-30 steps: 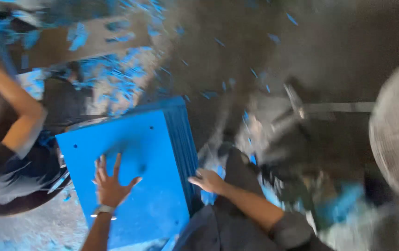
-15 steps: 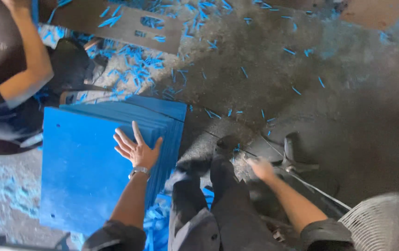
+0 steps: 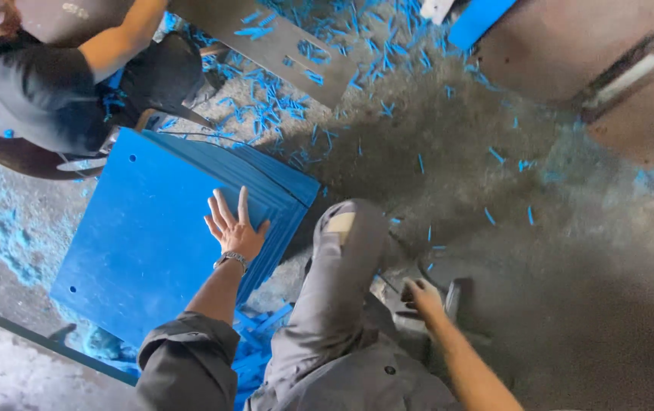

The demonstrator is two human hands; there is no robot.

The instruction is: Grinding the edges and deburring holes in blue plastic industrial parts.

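On blue sheets (image 3: pixel 144 243), left hand (image 3: pixel 234 232)

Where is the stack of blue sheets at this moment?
In the head view, the stack of blue sheets lies on the floor at the left, under the left hand, beside the person's raised knee.

The left hand (image 3: pixel 233 228) lies flat on a stack of blue sheets (image 3: pixel 144 243), smooth matt plastic by the look (drilled holes near the corners). Beyond the fingertips, blue offcuts (image 3: pixel 281 106) of the same plastic litter the floor (image 3: pixel 494 228), which is rough grey concrete, dusty and stained. A grey board (image 3: pixel 281 46) farther out looks dull and flat. The trousers (image 3: pixel 342 304) are grey woven cloth with a paler patch at the knee. At the wrist a metal watchband (image 3: pixel 229 259) glints. The right hand (image 3: pixel 424 297) rests by a dark, dull tool (image 3: pixel 456 297).
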